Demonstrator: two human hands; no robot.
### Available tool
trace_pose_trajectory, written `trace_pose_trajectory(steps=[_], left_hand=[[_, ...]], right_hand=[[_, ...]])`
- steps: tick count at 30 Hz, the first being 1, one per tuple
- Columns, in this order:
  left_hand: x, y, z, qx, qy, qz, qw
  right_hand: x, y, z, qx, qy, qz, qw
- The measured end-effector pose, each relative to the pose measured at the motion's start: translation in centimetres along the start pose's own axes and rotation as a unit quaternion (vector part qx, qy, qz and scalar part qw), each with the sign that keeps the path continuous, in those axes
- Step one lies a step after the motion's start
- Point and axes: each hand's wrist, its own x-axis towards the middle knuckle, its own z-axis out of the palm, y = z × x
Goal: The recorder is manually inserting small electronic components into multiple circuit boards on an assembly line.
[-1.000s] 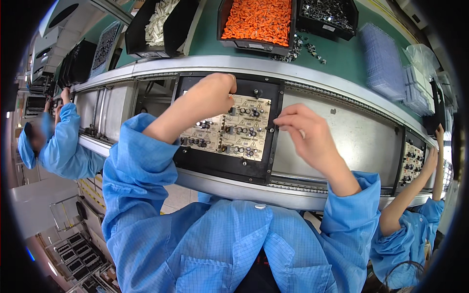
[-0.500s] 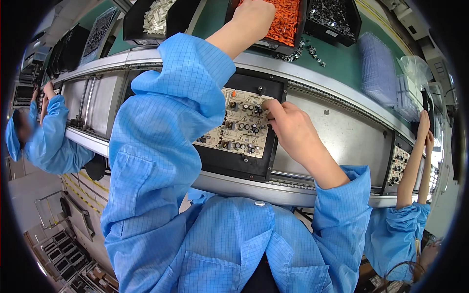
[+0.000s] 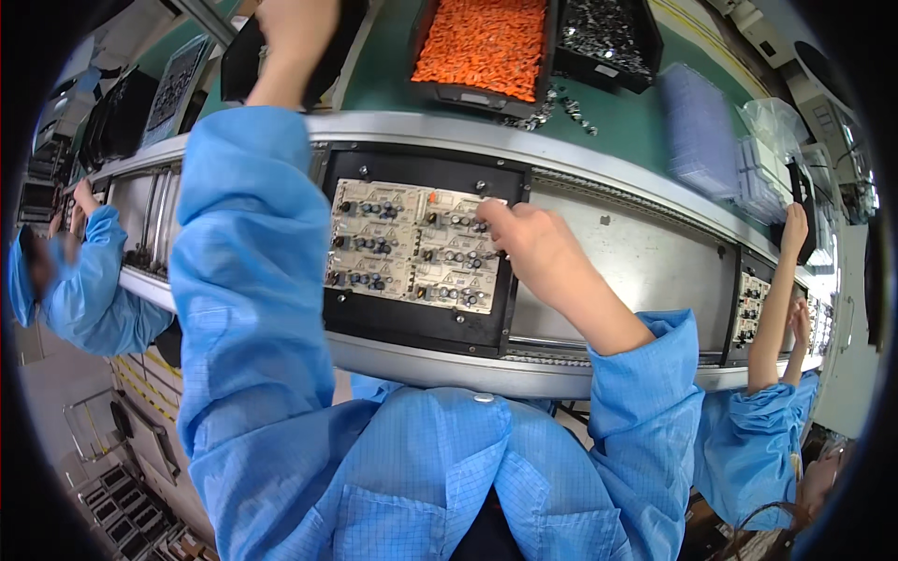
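Note:
A cream circuit board panel (image 3: pixel 409 245) lies in a black carrier frame (image 3: pixel 393 316) on the conveyor in front of me. Rows of small dark capacitors stand on it, and one small orange part (image 3: pixel 432 197) sits near its upper middle. My right hand (image 3: pixel 543 245) is at the board's upper right corner, thumb and fingers pinched together beside the capacitors. Whatever is between those fingertips is hidden. My left hand (image 3: pixel 297 33) reaches to a black bin (image 3: pixel 245 61) at the far left; it is blurred, and its fingers are lost at the picture's top edge.
Beyond the rail stand a bin of orange parts (image 3: pixel 485 47) and a bin of dark metallic parts (image 3: pixel 606 37), with loose pieces (image 3: pixel 572 107) spilled nearby. Clear plastic trays (image 3: pixel 702 131) are stacked farther right. Co-workers in blue work on both sides; another board (image 3: pixel 751 304) lies right.
My left hand has left the orange parts bin and moved left to the other black bin. The board's left half has come into sight. My right hand stays at the board's corner.

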Motion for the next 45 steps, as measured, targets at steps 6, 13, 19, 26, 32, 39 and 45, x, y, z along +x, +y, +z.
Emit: trace_pose_trajectory(steps=[6,13,19,26,32,39,45], left_hand=[[-4.4,-13.0,0.6,0.128,-0.275,-0.135,0.943],[-4.0,-7.6,-2.3,0.141,-0.239,-0.192,0.941],[-4.1,-7.8,-4.1,0.131,-0.222,-0.222,0.94],[-3.0,-6.3,-6.7,-0.009,-0.177,-0.219,0.959],[-5.8,3.2,-11.9,-0.351,-0.289,-0.302,0.838],[-14.7,12.9,-16.4,-0.291,-0.531,-0.335,0.722],[-17.7,16.4,-17.1,-0.226,-0.486,-0.285,0.795]], right_hand=[[-0.5,0.8,-1.1,0.11,0.005,-0.025,0.994],[4.5,10.5,-4.9,-0.031,0.271,0.089,0.958],[8.7,12.2,-3.9,-0.031,0.244,0.098,0.964],[9.3,13.7,-3.3,-0.045,0.247,0.085,0.964],[8.9,14.6,-3.4,-0.067,0.238,0.048,0.968],[8.9,13.8,-3.2,-0.084,0.223,0.063,0.969],[8.3,14.7,-2.6,-0.089,0.249,0.049,0.963]])
